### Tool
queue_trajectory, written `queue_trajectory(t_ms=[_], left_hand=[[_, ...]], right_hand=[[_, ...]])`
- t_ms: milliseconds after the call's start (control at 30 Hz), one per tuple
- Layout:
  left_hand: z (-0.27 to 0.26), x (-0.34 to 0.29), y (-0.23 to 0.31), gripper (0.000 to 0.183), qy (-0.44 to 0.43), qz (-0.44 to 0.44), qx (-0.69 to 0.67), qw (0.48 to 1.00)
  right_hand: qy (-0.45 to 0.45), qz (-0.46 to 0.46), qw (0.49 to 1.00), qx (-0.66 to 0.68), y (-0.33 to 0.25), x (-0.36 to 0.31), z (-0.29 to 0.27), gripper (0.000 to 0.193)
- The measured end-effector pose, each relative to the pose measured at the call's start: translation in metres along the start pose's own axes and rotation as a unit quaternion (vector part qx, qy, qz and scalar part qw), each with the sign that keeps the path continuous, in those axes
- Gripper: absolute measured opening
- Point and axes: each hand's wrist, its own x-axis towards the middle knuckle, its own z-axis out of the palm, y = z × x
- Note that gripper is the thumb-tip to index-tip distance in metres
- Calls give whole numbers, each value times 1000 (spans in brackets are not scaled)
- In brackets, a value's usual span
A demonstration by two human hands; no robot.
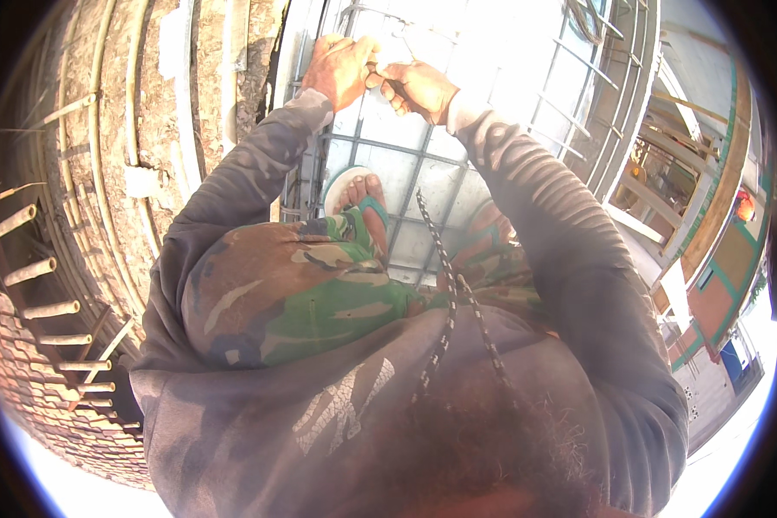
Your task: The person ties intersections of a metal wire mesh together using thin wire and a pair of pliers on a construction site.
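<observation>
At the far end of my reach, my left hand (335,71) and my right hand (423,89) meet with fingertips close together. Both have their fingers curled in a pinch. Whatever they pinch is small and hidden by the fingers. Just beyond them a thin bent strand (408,45), like wire, shows against the glare. The hands are over a grid of steel bars (390,148), which lies above a pale, shiny panel (413,169). I squat on this panel, a sandalled foot (363,197) at the left among the bars.
Long bars form a raised side cage (623,102) along the right, with coiled wire (584,19) near its far end. Left of the panel are bamboo poles (97,121) over rough ground, and roof tiles (39,388) lower down. Timber framing (665,194) stands beyond the right edge.
</observation>
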Motion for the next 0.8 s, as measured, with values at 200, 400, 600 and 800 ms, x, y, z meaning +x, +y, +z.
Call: queue_trajectory(t_ms=[200, 400, 600, 800], left_hand=[[0, -5, -2, 32, 37, 25, 3, 999], [-1, -27, 19, 33, 108, 33, 25, 993], [3, -47, 49, 28, 133, -105, -205, 964], [6, -51, 53, 25, 174, -123, -174, 961]], right_hand=[[412, -248, 680, -554, -15, -26, -44, 52], [296, -135, 628, -707, -19, -16, -44, 90], [291, -131, 612, -724, -31, -17, -33, 76], [243, -204, 613, -723, -31, -10, -35, 61]])
